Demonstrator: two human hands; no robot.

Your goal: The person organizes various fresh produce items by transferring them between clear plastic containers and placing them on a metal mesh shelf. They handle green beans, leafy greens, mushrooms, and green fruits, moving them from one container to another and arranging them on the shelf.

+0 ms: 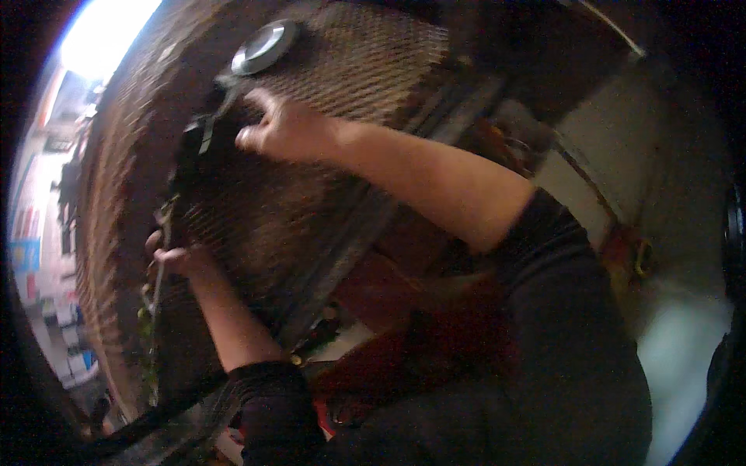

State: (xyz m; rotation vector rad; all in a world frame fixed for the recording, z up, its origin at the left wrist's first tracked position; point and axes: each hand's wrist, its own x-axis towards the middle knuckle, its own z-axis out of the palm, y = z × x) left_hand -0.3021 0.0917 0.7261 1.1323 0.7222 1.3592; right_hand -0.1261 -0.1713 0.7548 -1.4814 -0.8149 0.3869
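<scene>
My left hand [178,259] is at the lower left, its fingers closed around a thin pale strand [156,291] with small greenish pieces along it. The strand runs down along the far side of a brown, ribbed woven surface [361,64]. Higher up, my right hand [280,125] reaches over this surface with thumb and forefinger apart. Just beyond its fingertips lie a greyish strip [218,113] and a small dark object. A round, shiny metallic disc or dish [265,46] sits above the hand. Blur hides whether the right fingers touch the strip.
A dark rail-like edge [355,227] crosses between the woven surface and my body. Beyond the surface, at the left, are a bright light [108,35] and shelves or boxes [64,326]. A pale floor area [606,145] with a dark cord-like line is at the right.
</scene>
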